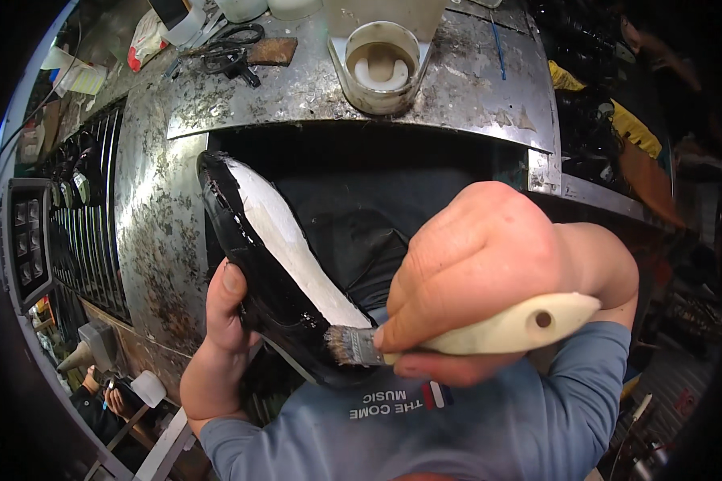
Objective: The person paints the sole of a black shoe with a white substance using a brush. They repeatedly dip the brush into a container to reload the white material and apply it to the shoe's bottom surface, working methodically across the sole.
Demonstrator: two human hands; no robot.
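A black shoe is tilted with its underside toward me, and a long white strip runs down the middle of that underside. My left hand grips the shoe from the left, with the thumb on its side and the other fingers hidden behind it. In my right hand is a paintbrush with a pale handle and a hole near the handle's end. Its bristles touch the black edge of the shoe beside the lower end of the white strip.
On the stained metal bench stands a clear cup of cloudy liquid. Scissors and a brown block lie to its left. A slatted rack is at the left. Another person's hands show at lower left.
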